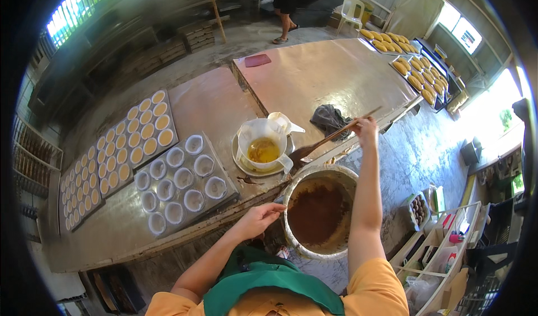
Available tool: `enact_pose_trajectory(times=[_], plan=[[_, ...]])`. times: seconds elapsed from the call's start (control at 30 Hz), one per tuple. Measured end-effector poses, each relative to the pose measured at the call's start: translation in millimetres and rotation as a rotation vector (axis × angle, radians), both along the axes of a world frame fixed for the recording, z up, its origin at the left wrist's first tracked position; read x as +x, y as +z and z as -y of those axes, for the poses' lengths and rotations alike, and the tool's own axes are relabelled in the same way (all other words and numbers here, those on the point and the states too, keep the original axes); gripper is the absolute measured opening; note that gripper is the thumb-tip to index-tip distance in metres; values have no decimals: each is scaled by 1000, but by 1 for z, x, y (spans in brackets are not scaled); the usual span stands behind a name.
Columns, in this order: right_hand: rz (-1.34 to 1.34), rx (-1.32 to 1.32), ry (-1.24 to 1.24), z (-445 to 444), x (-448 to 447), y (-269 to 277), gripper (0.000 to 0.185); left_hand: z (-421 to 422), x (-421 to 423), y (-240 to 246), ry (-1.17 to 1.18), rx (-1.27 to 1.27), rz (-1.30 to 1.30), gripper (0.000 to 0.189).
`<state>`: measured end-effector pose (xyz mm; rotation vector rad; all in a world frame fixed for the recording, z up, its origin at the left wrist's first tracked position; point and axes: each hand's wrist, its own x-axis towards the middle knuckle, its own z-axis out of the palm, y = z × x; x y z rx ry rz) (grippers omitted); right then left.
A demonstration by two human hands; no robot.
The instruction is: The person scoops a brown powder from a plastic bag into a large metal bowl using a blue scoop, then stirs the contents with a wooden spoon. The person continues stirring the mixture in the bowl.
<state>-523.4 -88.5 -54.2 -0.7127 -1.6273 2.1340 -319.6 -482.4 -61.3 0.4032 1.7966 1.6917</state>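
My right hand (366, 130) grips the handle of a long wooden paddle (325, 140). Its brown-coated blade rests at the table edge, beside a plastic measuring jug (262, 131) that holds yellow liquid. The jug stands in a shallow round pan (238, 164). Below the paddle is a large round pot (294, 240) with a pale, smeared rim and brown powder or mix (316, 213) inside. At the pot's left rim is my left hand (261, 219), fingers loosely bent; whether the fingertips press on the rim is unclear.
A muffin tray (195, 194) with white paper liners lies left of the jug. Further left are trays of pale filled cups (135, 139). A dark cloth (330, 120) lies behind the paddle. Trays of yellow loaves (421, 77) stand far right. Another person (287, 11) stands beyond the table.
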Motion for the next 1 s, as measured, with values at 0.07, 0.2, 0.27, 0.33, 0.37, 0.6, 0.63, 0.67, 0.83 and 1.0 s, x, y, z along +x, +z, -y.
enact_pose_trajectory(times=[0.07,0.2,0.27,0.33,0.37,0.6,0.63,0.67,0.83,1.0], plan=[[-147,115,-29,-8,19,46,34,3,5,-1,80,-31,17,28],[-522,216,89,14,48,142,33,-6,-4,-8,288,-20,-64,28],[-576,248,142,52,52,168,33,-20,-17,-11,392,42,-103,31],[-612,289,253,100,55,174,31,-40,-27,-13,527,135,-90,36],[-644,307,342,123,56,171,30,-50,-32,-14,605,188,-37,39],[-638,570,724,190,57,120,29,-97,-64,-10,630,449,154,28],[-620,618,721,186,57,117,29,-102,-67,-10,653,468,192,29],[-615,643,699,183,58,115,24,-105,-70,-11,676,486,228,31],[-313,670,691,163,73,119,10,-115,-69,-27,838,384,-15,40],[-382,597,692,143,97,128,6,-103,-50,-50,903,286,-292,39]])
